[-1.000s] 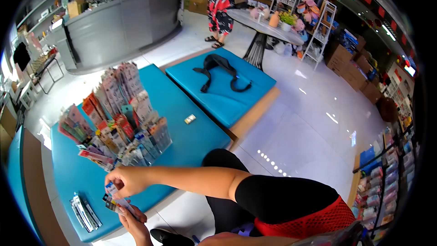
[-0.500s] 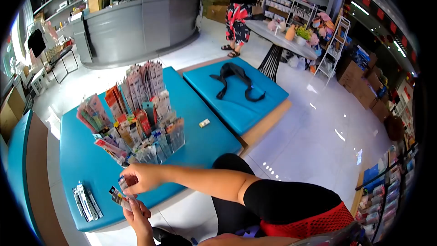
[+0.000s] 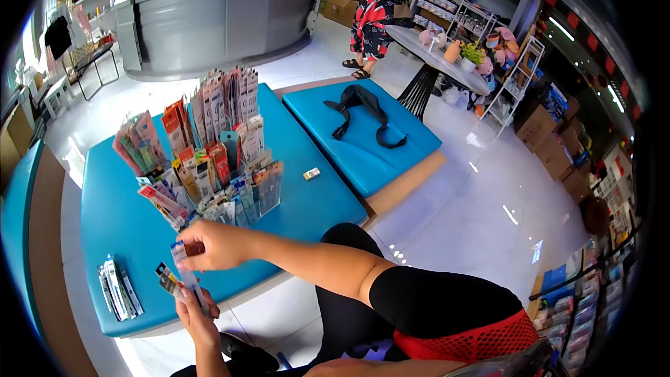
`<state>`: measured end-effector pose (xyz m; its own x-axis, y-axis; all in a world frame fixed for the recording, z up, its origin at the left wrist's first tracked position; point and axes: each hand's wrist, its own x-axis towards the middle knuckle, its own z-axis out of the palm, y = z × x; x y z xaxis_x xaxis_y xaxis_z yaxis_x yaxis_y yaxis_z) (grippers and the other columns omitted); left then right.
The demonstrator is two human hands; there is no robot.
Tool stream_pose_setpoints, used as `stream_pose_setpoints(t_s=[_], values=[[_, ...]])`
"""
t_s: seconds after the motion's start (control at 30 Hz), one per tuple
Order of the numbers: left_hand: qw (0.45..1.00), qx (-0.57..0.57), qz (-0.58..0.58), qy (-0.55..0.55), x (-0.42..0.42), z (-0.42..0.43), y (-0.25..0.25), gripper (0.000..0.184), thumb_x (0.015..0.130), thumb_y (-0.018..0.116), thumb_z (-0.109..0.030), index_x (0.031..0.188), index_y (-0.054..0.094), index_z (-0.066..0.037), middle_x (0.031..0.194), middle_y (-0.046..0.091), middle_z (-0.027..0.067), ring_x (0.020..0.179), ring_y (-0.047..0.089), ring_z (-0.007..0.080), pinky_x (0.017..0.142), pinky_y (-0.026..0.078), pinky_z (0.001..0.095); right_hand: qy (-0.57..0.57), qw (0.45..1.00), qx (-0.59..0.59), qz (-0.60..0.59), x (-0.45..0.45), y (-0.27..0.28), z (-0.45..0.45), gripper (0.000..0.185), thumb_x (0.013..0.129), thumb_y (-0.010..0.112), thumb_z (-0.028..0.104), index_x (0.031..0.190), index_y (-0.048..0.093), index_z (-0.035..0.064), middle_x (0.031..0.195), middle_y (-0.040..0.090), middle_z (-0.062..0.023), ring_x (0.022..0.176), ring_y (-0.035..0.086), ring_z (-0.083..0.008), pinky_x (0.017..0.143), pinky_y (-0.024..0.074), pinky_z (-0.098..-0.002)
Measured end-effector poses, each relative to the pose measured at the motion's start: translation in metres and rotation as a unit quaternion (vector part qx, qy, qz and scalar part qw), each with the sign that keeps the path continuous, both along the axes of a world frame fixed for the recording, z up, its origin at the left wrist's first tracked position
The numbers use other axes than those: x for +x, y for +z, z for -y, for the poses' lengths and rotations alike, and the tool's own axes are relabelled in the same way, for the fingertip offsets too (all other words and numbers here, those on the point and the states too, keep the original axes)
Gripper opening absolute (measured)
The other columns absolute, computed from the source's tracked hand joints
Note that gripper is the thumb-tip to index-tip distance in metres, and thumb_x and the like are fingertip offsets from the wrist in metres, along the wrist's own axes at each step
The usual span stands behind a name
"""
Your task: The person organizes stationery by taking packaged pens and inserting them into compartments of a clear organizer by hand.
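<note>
My right hand [image 3: 213,246] pinches the top of a slim clear packet [image 3: 187,270] with a blue end. Just below it, my left hand [image 3: 197,313] is closed on the packet's lower part and on a small black-and-yellow package [image 3: 169,280]. Beyond the hands, a clear organizer [image 3: 269,197] full of upright stationery packets stands on the blue padded bench [image 3: 293,216]. A small pile of slim packets [image 3: 118,290] lies at the bench's near left. A small white-and-yellow item [image 3: 311,174] rests right of the organizer.
A black strap bag [image 3: 363,101] lies on a second blue bench [image 3: 412,160]. Behind are a grey counter [image 3: 216,24], a standing person [image 3: 373,17] and an oval table [image 3: 440,63] with a plant. Racks of packaged goods [image 3: 583,307] stand at the right.
Both hands have stayed near each other at the bench's near edge. The clear packet now stands more upright between them. The camera view has shifted.
</note>
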<state>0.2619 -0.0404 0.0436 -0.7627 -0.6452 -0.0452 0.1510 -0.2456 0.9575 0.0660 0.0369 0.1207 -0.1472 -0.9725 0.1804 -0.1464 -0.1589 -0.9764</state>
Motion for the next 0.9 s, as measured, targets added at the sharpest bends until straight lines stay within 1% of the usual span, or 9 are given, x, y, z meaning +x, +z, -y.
stream_pose_setpoints(t_s=[0.17,0.2,0.23,0.3,0.37,0.4,0.5,0.77,0.9], values=[[1.000,0.006,0.028,0.007,-0.001,0.001,-0.001,0.043,0.113,0.045,-0.048,0.117,0.056,-0.008,0.069,0.049,0.0001,0.049,0.040,0.0064,0.044,0.029,0.0224,-0.059,0.998,0.005,0.012,-0.011,0.009,-0.003,0.020,0.099,0.075,0.021,0.106,0.070,0.0026,0.089,0.072,-0.0017,0.083,0.066,-0.0072,0.070,0.0553,-0.0286],[0.999,0.012,0.042,0.017,-0.002,-0.001,-0.001,0.042,0.113,0.045,-0.048,0.114,0.056,-0.008,0.068,0.049,-0.0002,0.049,0.040,0.0061,0.044,0.029,0.0223,-0.075,0.994,0.007,0.074,-0.010,0.011,-0.005,0.020,0.098,0.076,0.019,0.109,0.071,0.0023,0.091,0.072,-0.0021,0.086,0.066,-0.0075,0.073,0.0556,-0.0291],[1.000,0.001,0.011,0.002,-0.001,0.006,-0.015,0.042,0.112,0.046,-0.049,0.118,0.057,-0.009,0.070,0.051,-0.0018,0.047,0.037,0.0049,0.044,0.026,0.0215,-0.118,0.989,-0.066,-0.055,-0.016,0.017,-0.010,0.017,0.098,0.076,0.015,0.107,0.072,0.0023,0.091,0.073,-0.0020,0.087,0.066,-0.0072,0.073,0.0555,-0.0286],[1.000,0.005,0.008,0.001,-0.001,0.003,-0.004,0.039,0.113,0.046,-0.046,0.126,0.055,-0.011,0.074,0.049,-0.0031,0.051,0.035,0.0037,0.045,0.025,0.0203,-0.163,0.980,-0.090,-0.073,-0.026,0.023,-0.016,0.014,0.098,0.075,0.012,0.107,0.073,0.0022,0.089,0.074,-0.0024,0.080,0.068,-0.0074,0.070,0.0553,-0.0264],[0.998,0.056,-0.001,0.004,-0.002,-0.002,0.008,0.040,0.113,0.046,-0.043,0.140,0.048,-0.014,0.082,0.047,-0.0028,0.055,0.032,0.0028,0.047,0.023,0.0194,-0.242,0.941,-0.156,-0.176,-0.039,0.031,-0.020,0.016,0.096,0.078,0.014,0.106,0.076,0.0018,0.090,0.076,-0.0041,0.082,0.070,-0.0085,0.072,0.0558,-0.0262],[0.996,0.083,0.007,0.018,-0.006,-0.002,0.008,0.042,0.114,0.044,-0.042,0.145,0.042,-0.015,0.085,0.046,-0.0016,0.055,0.030,0.0024,0.047,0.022,0.0195,-0.282,0.907,-0.205,-0.238,-0.041,0.038,-0.020,0.018,0.091,0.080,0.018,0.099,0.077,0.0023,0.089,0.077,-0.0130,0.079,0.069,-0.0207,0.073,0.0518,-0.0339],[0.994,0.103,0.035,0.018,-0.009,-0.004,0.006,0.032,0.115,0.040,-0.040,0.139,0.038,-0.018,0.090,0.049,-0.0003,0.053,0.030,0.0021,0.047,0.024,0.0188,-0.311,0.822,-0.232,-0.416,-0.046,0.046,-0.027,0.008,0.090,0.080,0.015,0.095,0.078,0.0097,0.086,0.077,-0.0024,0.073,0.065,-0.0196,0.088,0.0409,-0.0332],[0.993,0.114,0.042,0.003,-0.010,-0.002,0.006,0.024,0.115,0.040,-0.037,0.129,0.040,-0.018,0.093,0.051,-0.0003,0.054,0.033,0.0023,0.047,0.027,0.0191,-0.264,0.740,-0.229,-0.575,-0.049,0.016,-0.008,0.012,0.084,0.082,0.011,0.094,0.076,0.0143,0.079,0.073,0.0007,0.074,0.063,-0.0179,0.088,0.0389,-0.0388],[0.992,0.115,0.054,0.006,-0.009,-0.003,0.006,0.024,0.115,0.041,-0.037,0.128,0.041,-0.017,0.093,0.052,-0.0002,0.055,0.034,0.0030,0.048,0.029,0.0199,-0.235,0.735,-0.196,-0.604,-0.044,-0.002,-0.002,0.013,0.079,0.084,0.013,0.091,0.079,0.0175,0.096,0.072,0.0043,0.096,0.062,-0.0179,0.097,0.0353,-0.0435]])
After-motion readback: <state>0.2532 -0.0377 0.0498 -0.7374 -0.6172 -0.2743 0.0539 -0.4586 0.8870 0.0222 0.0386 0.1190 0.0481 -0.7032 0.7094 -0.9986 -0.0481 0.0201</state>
